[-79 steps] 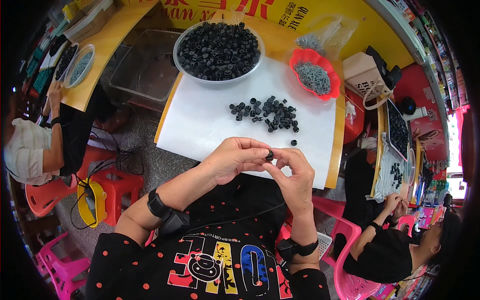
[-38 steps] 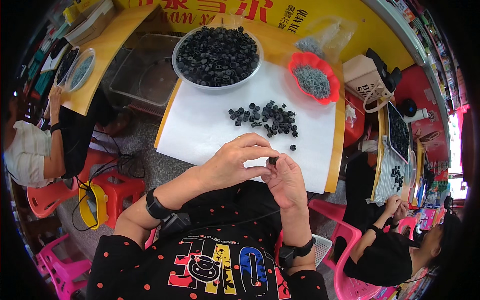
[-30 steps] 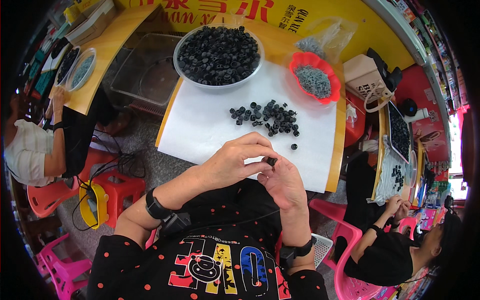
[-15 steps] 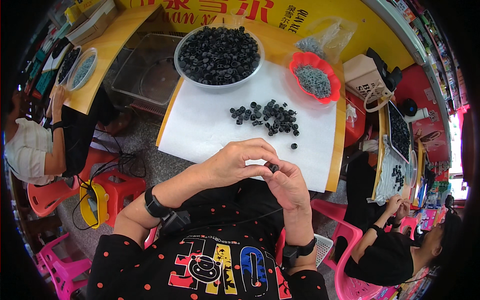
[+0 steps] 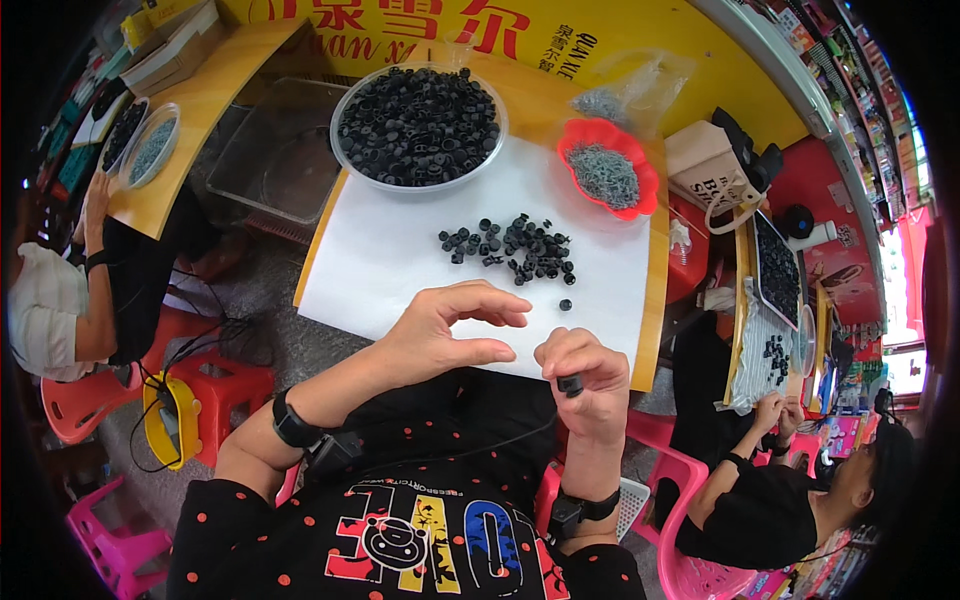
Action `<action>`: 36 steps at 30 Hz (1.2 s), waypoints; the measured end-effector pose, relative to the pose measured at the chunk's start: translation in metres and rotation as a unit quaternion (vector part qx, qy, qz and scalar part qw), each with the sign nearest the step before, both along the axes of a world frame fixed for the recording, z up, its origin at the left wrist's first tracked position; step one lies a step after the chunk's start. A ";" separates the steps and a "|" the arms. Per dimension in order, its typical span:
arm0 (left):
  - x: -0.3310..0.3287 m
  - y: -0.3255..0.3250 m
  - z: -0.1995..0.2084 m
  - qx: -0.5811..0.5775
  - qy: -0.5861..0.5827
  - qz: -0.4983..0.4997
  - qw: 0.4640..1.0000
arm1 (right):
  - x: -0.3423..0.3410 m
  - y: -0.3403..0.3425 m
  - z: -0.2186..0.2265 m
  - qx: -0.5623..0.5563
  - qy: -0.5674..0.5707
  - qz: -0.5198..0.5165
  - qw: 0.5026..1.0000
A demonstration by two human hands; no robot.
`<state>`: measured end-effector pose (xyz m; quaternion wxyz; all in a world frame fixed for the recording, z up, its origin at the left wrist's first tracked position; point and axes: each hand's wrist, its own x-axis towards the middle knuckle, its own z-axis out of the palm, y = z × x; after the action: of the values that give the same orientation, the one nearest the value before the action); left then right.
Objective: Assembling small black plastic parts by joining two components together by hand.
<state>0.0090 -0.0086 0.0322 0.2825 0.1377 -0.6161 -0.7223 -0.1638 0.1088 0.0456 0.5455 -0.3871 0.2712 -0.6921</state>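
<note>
Currently, right hand (image 5: 597, 383) pinches one black part (image 5: 570, 386), completeness unclear; left hand (image 5: 432, 330) empty, thumb and fingers apart. Beyond, a loose black pile (image 5: 541, 244) lies on white sheet (image 5: 385, 265); farther, tub (image 5: 420, 188) and red bowl (image 5: 649, 184) well stocked.

Pinched in the bent fingers (image 5: 600, 363) of the right hand (image 5: 593, 385), showing as a short, black, roughly cylindrical plastic part (image 5: 570, 385); partly covered by them, exposed at the end toward the person; held off the surface (image 5: 651, 330), near its closest edge; too small to tell finer detail
</note>
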 end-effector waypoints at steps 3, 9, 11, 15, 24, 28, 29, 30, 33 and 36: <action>0.001 0.001 -0.001 0.023 0.004 0.016 1.000 | -0.001 0.000 0.015 -0.029 0.093 -0.016 0.995; 0.007 -0.002 0.010 0.006 -0.012 -0.072 0.997 | -0.003 0.002 0.030 -0.056 0.275 -0.067 0.957; 0.008 0.000 0.016 0.029 -0.001 -0.112 0.993 | -0.002 0.002 0.035 -0.040 0.368 -0.090 0.925; 0.003 0.007 0.029 0.109 -0.015 -0.096 0.989 | 0.002 0.003 0.046 -0.034 0.450 -0.119 0.884; 0.001 0.007 0.020 0.240 -0.092 -0.116 0.960 | 0.006 0.003 0.044 -0.021 0.594 -0.164 0.787; 0.001 0.007 0.011 0.312 -0.051 -0.138 0.939 | 0.009 0.003 0.043 0.002 0.579 -0.176 0.796; 0.001 0.007 0.009 0.338 -0.034 -0.149 0.929 | 0.010 0.003 0.042 0.009 0.561 -0.182 0.807; 0.001 0.008 0.007 0.338 -0.034 -0.150 0.929 | 0.011 0.003 0.041 0.010 0.562 -0.183 0.807; 0.000 0.008 0.002 0.390 -0.012 -0.170 0.905 | 0.013 0.003 0.039 0.028 0.529 -0.183 0.828; 0.000 0.009 0.001 0.420 -0.009 -0.181 0.889 | 0.012 0.002 0.039 0.031 0.528 -0.184 0.828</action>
<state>0.0089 0.0003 0.0330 0.0568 0.1360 -0.2718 -0.9510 -0.1515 0.1111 0.0845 0.1930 -0.6194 0.6054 -0.4611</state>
